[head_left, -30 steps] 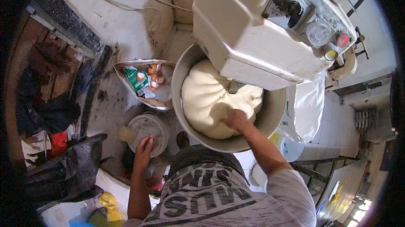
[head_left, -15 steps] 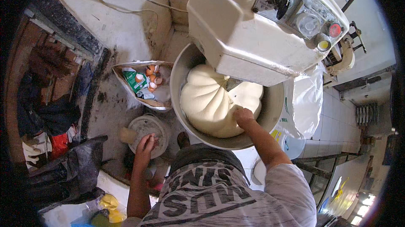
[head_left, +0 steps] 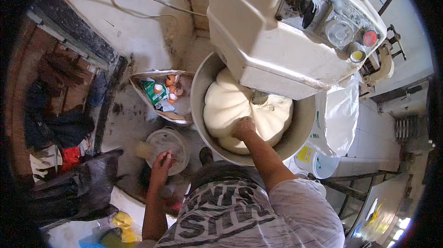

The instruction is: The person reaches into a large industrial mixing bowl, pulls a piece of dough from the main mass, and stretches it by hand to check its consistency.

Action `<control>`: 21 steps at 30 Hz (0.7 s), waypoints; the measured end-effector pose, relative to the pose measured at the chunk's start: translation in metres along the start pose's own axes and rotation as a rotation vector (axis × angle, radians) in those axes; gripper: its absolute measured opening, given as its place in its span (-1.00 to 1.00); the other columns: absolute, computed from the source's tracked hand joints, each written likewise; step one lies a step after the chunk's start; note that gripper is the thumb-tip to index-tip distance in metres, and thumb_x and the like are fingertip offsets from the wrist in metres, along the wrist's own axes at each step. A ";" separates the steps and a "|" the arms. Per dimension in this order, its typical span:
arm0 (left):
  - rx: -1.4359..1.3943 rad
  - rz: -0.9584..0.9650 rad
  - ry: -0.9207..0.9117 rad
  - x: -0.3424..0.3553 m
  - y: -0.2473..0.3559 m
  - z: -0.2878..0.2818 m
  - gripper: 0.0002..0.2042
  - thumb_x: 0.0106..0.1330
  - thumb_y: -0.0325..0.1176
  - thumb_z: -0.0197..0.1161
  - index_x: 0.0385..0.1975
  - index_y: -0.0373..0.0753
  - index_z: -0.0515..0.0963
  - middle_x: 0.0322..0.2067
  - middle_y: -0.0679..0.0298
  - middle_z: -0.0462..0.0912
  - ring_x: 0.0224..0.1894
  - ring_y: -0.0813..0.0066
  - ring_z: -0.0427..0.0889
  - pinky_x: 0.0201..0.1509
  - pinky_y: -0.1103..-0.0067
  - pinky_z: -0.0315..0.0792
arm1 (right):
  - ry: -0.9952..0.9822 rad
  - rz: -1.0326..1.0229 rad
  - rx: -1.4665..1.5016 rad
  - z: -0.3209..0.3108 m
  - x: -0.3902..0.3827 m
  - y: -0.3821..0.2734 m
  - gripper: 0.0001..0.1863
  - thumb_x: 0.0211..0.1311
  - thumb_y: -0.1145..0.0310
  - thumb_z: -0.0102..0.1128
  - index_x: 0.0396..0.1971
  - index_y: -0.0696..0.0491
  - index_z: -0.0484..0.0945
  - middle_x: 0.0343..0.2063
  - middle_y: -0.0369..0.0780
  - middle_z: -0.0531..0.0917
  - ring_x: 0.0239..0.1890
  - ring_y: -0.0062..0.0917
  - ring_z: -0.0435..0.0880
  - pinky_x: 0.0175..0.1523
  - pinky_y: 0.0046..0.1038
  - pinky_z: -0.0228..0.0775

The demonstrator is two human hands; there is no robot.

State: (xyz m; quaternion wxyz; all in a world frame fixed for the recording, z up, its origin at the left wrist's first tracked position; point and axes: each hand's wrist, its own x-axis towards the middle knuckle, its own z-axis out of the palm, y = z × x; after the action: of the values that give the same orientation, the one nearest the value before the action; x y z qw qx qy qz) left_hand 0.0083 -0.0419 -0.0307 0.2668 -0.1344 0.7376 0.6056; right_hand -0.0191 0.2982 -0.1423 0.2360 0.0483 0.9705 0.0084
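Dough [head_left: 226, 109] fills much of the bowl [head_left: 302, 121] beneath the mixer [head_left: 263, 31], its surface folded. The right hand [head_left: 243, 128] touches its near side — whether the fingers grip or only press, I cannot tell. The left hand [head_left: 162, 161] hangs near a round tub [head_left: 177, 142] — fingers loosely bent, slightly apart.

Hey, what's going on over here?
A person has their right hand against a big mass of pale dough in a metal mixing bowl, beneath a cream-coloured mixer head. The dough lies in deep folds. Their left hand hangs off to the side, apparently holding nothing. Left of the bowl, an open bag contains broken eggshells.
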 end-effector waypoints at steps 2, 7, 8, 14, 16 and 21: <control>-0.014 0.023 0.009 -0.003 0.008 0.004 -0.70 0.34 -0.27 -0.01 -0.04 -0.31 0.38 -0.14 0.20 0.50 -0.12 0.45 0.51 -0.03 0.54 0.38 | -0.120 0.170 0.155 0.025 0.012 0.018 -0.68 0.08 0.21 0.06 -0.26 0.12 0.55 -0.12 -0.05 0.52 0.01 -0.34 0.48 0.01 -0.38 0.38; -0.064 0.015 0.016 -0.002 0.004 0.005 -0.70 0.34 -0.26 -0.01 -0.05 -0.32 0.39 -0.15 0.17 0.51 -0.15 0.43 0.52 -0.03 0.54 0.38 | -0.123 0.026 0.150 0.010 -0.020 0.061 -0.78 0.08 0.35 0.01 -0.32 0.05 0.59 -0.22 -0.14 0.60 -0.11 -0.35 0.57 -0.02 -0.36 0.40; 0.007 0.015 0.015 -0.002 0.012 0.010 -0.69 0.34 -0.26 -0.01 -0.05 -0.32 0.39 -0.16 0.16 0.52 -0.16 0.42 0.53 -0.03 0.55 0.37 | -0.055 -0.045 0.078 0.024 -0.027 0.077 -0.79 0.08 0.33 0.01 -0.35 0.05 0.59 -0.24 -0.14 0.61 -0.14 -0.34 0.58 -0.05 -0.34 0.41; -0.003 0.034 0.008 0.003 0.008 0.009 -0.69 0.34 -0.26 0.00 -0.05 -0.34 0.40 -0.19 0.14 0.54 -0.15 0.41 0.53 -0.04 0.56 0.37 | -0.257 -0.088 -0.009 -0.049 -0.058 0.075 -0.67 0.03 0.17 0.07 -0.32 0.11 0.57 -0.32 -0.12 0.63 -0.23 -0.30 0.62 -0.12 -0.29 0.45; 0.002 0.027 0.015 0.006 0.007 0.011 -0.69 0.33 -0.26 0.00 -0.05 -0.34 0.40 -0.18 0.13 0.54 -0.15 0.40 0.53 -0.04 0.55 0.37 | -0.279 -0.050 0.109 -0.055 -0.052 0.055 -0.41 0.00 0.04 0.11 -0.06 0.17 0.39 -0.24 -0.03 0.59 -0.18 -0.25 0.59 -0.09 -0.29 0.43; 0.035 0.062 -0.049 0.004 0.021 0.016 -0.68 0.33 -0.26 0.00 -0.04 -0.34 0.39 -0.16 0.12 0.53 -0.14 0.39 0.53 -0.01 0.53 0.38 | -0.487 0.109 0.142 0.022 -0.012 0.028 0.02 -0.10 -0.17 0.22 0.17 0.32 0.05 0.13 0.10 0.25 0.07 -0.26 0.43 0.06 -0.38 0.34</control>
State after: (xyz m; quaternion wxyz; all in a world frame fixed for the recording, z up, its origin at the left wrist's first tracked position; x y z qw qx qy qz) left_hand -0.0023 -0.0212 -0.0171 0.2683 -0.0921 0.7452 0.6035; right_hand 0.0039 0.3245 -0.1550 0.4578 0.1176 0.8793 -0.0589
